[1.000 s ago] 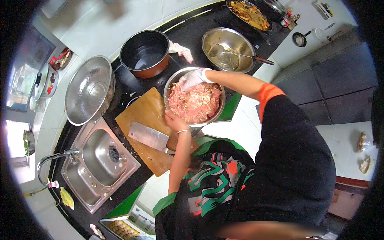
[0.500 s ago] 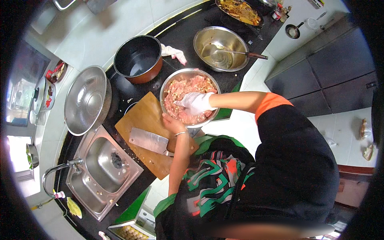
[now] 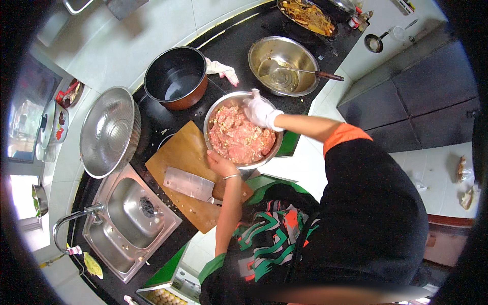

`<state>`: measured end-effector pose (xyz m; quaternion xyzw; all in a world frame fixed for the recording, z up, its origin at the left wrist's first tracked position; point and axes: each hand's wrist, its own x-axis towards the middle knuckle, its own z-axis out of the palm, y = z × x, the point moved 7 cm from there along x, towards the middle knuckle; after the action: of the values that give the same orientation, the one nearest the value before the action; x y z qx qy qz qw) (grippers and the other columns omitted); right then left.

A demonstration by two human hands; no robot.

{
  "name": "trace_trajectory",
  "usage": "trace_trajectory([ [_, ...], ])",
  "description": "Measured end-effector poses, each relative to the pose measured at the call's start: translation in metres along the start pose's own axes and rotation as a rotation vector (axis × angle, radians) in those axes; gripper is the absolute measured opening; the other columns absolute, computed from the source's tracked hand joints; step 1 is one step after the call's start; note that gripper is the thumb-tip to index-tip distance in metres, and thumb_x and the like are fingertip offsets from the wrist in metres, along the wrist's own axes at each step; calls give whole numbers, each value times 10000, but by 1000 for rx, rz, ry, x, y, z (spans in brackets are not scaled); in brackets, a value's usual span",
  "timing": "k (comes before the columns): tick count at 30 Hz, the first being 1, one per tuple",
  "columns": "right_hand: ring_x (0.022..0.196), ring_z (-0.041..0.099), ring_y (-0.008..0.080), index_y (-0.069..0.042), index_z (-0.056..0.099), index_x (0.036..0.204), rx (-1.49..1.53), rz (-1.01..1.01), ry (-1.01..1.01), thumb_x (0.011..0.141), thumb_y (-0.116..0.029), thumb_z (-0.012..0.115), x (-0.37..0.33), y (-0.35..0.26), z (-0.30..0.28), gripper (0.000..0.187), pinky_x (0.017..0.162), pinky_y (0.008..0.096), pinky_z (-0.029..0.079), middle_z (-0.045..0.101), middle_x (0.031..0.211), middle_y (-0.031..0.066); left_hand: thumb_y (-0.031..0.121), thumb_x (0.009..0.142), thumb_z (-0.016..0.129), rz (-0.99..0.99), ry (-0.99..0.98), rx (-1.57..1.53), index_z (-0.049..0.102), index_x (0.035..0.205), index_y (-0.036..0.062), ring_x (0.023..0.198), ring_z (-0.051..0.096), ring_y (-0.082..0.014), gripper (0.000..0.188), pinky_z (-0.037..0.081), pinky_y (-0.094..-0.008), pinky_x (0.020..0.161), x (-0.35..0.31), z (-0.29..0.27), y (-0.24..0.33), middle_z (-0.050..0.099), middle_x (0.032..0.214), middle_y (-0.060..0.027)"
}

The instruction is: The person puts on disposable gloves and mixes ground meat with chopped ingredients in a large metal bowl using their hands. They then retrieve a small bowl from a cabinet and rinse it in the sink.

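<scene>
Round steel bowl of pink minced meat on black tabletop, beside wooden board. Left hand clamps near rim; gloved right hand, fingers curled at far rim. Advice: steady bowl, fold mince inward.

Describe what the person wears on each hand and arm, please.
The right hand wears a thin white disposable glove that ends at the wrist; the forearm is bare up to a short orange sleeve cuff on a black top. The left hand is ungloved, with a slim silver bangle at the wrist and a green sleeve edge higher up.
</scene>
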<state>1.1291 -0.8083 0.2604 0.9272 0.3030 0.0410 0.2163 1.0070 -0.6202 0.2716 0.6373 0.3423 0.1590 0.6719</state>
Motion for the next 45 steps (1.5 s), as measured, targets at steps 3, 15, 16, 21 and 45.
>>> trace_trajectory([
  [3,728,578,348,17,510,1011,234,49,-15,832,-225,450,-12,-6,-52,307,753,461,432,589,842,206,314,937,346,9,19,-32,513,938,-128,792,515,-260,472,403,-355,772,6,-4,-20,576,923,-224],
  [15,825,581,305,-64,579,918,1055,156,-18,767,-333,549,10,-6,-78,310,714,394,463,598,886,149,301,932,345,15,38,-31,508,887,-144,763,507,-292,476,402,-374,743,3,-1,-9,568,883,-255],
  [16,780,582,341,-69,589,848,1046,123,142,766,-319,535,6,-18,-90,269,684,422,470,597,815,152,302,929,350,-14,28,-133,512,865,-144,747,502,-295,478,402,-378,737,7,0,-22,571,869,-259],
  [21,891,566,308,-103,562,1071,916,155,-113,806,-321,519,-16,-40,-133,346,783,390,444,586,967,158,306,930,345,-1,-9,-84,513,894,-143,756,508,-297,480,402,-382,744,2,4,-7,574,879,-254],
  [45,1140,416,204,-43,471,1194,1656,202,-589,783,-530,528,27,9,28,640,970,296,296,463,1234,116,298,934,351,19,-29,33,524,940,-122,814,509,-256,454,401,-354,775,-3,5,6,572,936,-222],
])
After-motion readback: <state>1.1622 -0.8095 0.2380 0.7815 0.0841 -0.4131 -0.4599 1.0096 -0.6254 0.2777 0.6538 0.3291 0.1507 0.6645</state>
